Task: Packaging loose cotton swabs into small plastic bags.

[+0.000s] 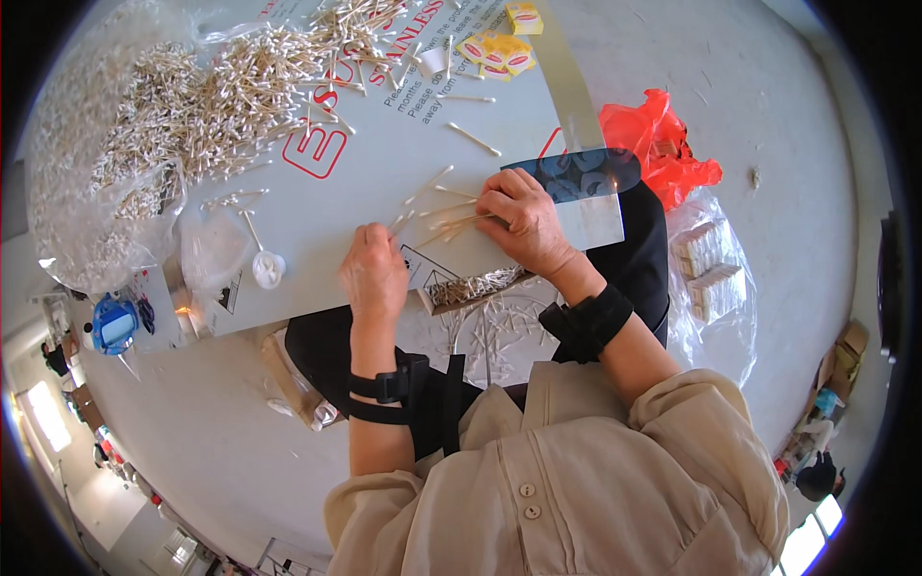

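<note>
My right hand (523, 219) is closed, its thumb and fingers pinching several cotton swabs (451, 228) that fan out to the left, low over the table. Just left of them, my left hand (375, 274) has its fingers curled together, with cotton swabs at its fingertips. A few loose swabs (473, 140) lie beyond both hands on the sheet-covered table (384, 163). Against the near table edge, between my forearms, sits a narrow open box (471, 291) with many swabs in it. A large heap of swabs (221, 101) spills from a clear plastic bag at the far left.
A small round white container (269, 270) and a blue device (115, 326) are at the left. Yellow printed pieces (497, 55) lie at the far edge. On the right are a dark film sheet (576, 177), a red plastic bag (658, 144) and a clear bag of white packs (715, 288).
</note>
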Motion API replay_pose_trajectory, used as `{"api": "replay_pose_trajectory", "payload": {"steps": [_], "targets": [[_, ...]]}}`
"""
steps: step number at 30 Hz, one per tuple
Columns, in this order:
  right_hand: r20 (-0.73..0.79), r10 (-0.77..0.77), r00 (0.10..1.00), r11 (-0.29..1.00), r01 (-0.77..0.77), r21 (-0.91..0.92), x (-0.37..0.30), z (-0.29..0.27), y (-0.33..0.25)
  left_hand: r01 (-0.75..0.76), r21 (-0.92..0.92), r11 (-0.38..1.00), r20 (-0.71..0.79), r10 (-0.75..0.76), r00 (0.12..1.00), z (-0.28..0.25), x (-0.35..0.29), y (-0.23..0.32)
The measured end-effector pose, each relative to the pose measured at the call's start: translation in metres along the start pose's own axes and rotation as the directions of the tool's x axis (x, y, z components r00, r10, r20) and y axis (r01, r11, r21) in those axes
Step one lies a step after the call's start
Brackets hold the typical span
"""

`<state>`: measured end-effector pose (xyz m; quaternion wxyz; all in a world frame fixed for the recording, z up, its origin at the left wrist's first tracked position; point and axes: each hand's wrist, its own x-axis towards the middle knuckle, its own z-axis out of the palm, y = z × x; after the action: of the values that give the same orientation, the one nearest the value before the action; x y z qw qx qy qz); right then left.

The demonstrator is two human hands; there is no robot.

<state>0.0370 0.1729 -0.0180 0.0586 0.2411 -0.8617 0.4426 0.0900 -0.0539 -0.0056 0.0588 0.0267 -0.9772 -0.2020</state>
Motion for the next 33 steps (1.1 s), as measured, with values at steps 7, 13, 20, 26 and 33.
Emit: {"api": "replay_pose_trajectory", "payload": {"steps": [7, 13, 20, 26, 33], "targets": [[-0.035, 0.013, 0.999, 1.000, -0.014, -0.024, 0.003, -0.001, 0.003, 0.034, -0.077, 0.996, 0.075, -0.028, 0.997, 0.007, 0.000, 0.029], [-0.066, 0.028, 0.997, 0.999, -0.030, -0.025, 0.006, -0.005, 0.008, 0.023, -0.028, 0.999, 0.152, -0.019, 0.988, 0.001, -0.011, 0.017], [-0.062, 0.069, 0.996, 0.996, -0.072, -0.056, 0.018, 0.001, 0.008, -0.357, -0.075, 0.931, 0.404, 0.356, 0.843, -0.001, -0.033, 0.056], [-0.054, 0.186, 0.981, 0.981, -0.183, 0.057, 0.022, -0.003, 0.008, -0.150, -0.157, 0.976, 0.151, 0.174, 0.973, -0.008, -0.020, 0.042], [-0.117, 0.145, 0.982, 0.978, -0.160, -0.132, 0.035, -0.006, 0.011, 0.015, -0.038, 0.999, -0.032, -0.016, 0.999, -0.004, -0.002, -0.006]]}}
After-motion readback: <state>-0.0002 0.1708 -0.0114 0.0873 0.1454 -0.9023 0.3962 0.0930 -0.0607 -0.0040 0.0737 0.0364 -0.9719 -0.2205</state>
